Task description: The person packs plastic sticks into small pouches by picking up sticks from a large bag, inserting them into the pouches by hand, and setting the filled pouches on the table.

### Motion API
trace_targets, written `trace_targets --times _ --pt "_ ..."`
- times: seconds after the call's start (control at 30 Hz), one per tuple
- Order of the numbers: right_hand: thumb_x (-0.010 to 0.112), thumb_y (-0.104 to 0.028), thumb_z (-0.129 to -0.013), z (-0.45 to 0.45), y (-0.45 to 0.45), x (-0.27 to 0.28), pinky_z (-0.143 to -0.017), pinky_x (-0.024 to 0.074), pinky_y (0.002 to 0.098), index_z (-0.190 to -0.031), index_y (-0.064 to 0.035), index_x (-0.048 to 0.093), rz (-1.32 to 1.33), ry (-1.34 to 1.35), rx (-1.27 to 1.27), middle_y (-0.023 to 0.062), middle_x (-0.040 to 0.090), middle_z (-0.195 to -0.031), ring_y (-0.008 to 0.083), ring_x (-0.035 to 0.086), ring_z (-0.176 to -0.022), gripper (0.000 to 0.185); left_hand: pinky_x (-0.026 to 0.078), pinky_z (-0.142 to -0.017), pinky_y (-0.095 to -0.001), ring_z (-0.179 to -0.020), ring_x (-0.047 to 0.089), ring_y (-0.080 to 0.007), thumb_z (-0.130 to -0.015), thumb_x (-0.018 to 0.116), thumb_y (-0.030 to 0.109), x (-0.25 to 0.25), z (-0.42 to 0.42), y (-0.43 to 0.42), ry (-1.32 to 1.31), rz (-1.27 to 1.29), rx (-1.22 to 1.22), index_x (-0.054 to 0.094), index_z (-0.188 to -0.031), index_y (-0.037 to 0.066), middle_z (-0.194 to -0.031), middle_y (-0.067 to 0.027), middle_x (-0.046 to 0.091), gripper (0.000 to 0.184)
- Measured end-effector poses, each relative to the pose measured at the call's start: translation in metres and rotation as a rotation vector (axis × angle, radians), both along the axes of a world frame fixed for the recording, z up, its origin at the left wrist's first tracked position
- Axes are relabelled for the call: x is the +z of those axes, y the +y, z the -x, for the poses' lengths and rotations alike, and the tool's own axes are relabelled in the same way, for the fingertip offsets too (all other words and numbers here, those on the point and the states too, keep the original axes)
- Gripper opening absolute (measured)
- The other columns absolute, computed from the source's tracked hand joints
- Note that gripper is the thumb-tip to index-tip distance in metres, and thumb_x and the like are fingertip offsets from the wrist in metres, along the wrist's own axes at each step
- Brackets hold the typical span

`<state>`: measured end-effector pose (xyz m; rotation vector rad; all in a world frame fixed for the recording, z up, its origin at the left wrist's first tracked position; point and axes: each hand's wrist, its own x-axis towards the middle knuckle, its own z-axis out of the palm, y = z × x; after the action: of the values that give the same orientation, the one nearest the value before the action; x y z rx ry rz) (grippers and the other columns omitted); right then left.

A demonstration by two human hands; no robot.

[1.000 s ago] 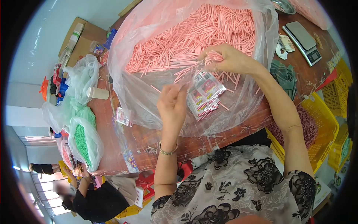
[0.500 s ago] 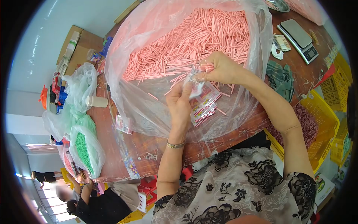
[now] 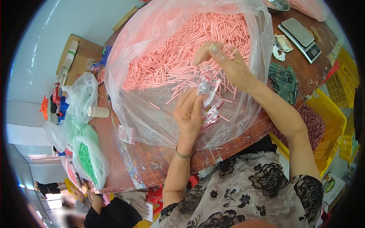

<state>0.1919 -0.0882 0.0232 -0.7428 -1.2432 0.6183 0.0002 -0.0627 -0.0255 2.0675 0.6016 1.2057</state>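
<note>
My left hand (image 3: 189,114) is closed on a small clear plastic packet (image 3: 208,86) with red-and-white striped edges, held upright between thumb and fingers. To its upper right, my right hand (image 3: 237,68) has several short pink sticks (image 3: 229,51) tucked in its curled fingers, with thumb and forefinger stretched out apart from the packet. Behind both hands lies a heap of pink sticks (image 3: 182,49) in a large open clear plastic bag (image 3: 133,114). More striped packets (image 3: 211,121) lie on the bag's plastic under the held one, partly hidden by my left hand.
A digital scale (image 3: 300,36) and a green checked cloth (image 3: 283,81) are on the right side of the wooden table (image 3: 110,152). A white cup (image 3: 99,111) and a bag of green sticks (image 3: 87,161) are at left. Beside me stands a yellow crate (image 3: 332,129). Another person (image 3: 114,211) sits lower left.
My right hand has drawn away from the packet, up and right, its forefinger and thumb now spread. My left hand keeps the packet, which now shows more fully. The view has shifted slightly.
</note>
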Motion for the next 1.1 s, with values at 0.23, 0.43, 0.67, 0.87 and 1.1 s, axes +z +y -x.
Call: trace_targets --times 0.23,0.43,0.67,0.87,1.1 --pt "0.044 -0.04 -0.105 0.007 0.007 -0.017 -0.089 0.0447 0.0307 -0.091 -0.0017 0.068 0.089 -0.016 -0.033 0.0029 0.065 -0.088 0.0126 0.059 -0.088 0.048 0.047 -0.061 -0.0243 -0.069 0.058 -0.0102 -0.091 0.065 0.0 0.001 0.001 -0.011 0.035 0.22 0.008 0.07 -0.108 -0.001 -0.095 -0.0091 0.067 0.017" --pt "0.044 -0.038 -0.105 0.001 0.007 -0.007 -0.084 0.046 0.0299 -0.089 -0.0023 0.068 0.0 0.033 -0.094 0.0033 0.065 -0.088 0.0123 0.058 -0.087 0.046 0.043 -0.057 -0.0233 -0.065 0.054 -0.0081 -0.092 0.065 0.001 -0.011 0.006 -0.004 -0.009 0.211 0.03 0.071 -0.11 0.001 -0.09 -0.0063 0.066 0.019" --pt "0.05 -0.032 -0.104 0.006 0.008 -0.013 -0.086 0.0465 0.0317 -0.092 -0.0039 0.068 -0.059 -0.178 -0.051 0.0028 0.063 -0.094 0.0137 0.058 -0.091 0.036 0.044 -0.057 -0.0235 -0.065 0.054 -0.0086 -0.091 0.065 0.0 -0.007 0.004 -0.006 -0.019 0.208 0.014 0.07 -0.11 0.0 -0.093 -0.0079 0.067 0.019" --pt "0.05 -0.032 -0.103 0.02 0.003 -0.013 -0.09 0.0456 0.0327 -0.101 -0.0038 0.07 0.03 -0.189 0.01 0.0044 0.066 -0.1 0.0154 0.058 -0.098 0.035 0.046 -0.057 -0.0242 -0.065 0.056 -0.0084 -0.091 0.065 0.001 -0.009 0.005 -0.006 0.044 0.152 0.029 0.07 -0.108 -0.001 -0.095 -0.0081 0.066 0.017" --pt "0.048 -0.039 -0.102 0.017 0.011 -0.027 -0.093 0.0466 0.0304 -0.109 0.0013 0.07 0.519 0.003 0.084 0.011 0.07 -0.111 0.0148 0.062 -0.101 0.047 0.046 -0.056 -0.0241 -0.064 0.056 -0.0084 -0.093 0.063 0.002 -0.004 0.001 -0.013 -0.019 0.309 0.048 0.07 -0.106 -0.002 -0.088 -0.0072 0.066 0.015"
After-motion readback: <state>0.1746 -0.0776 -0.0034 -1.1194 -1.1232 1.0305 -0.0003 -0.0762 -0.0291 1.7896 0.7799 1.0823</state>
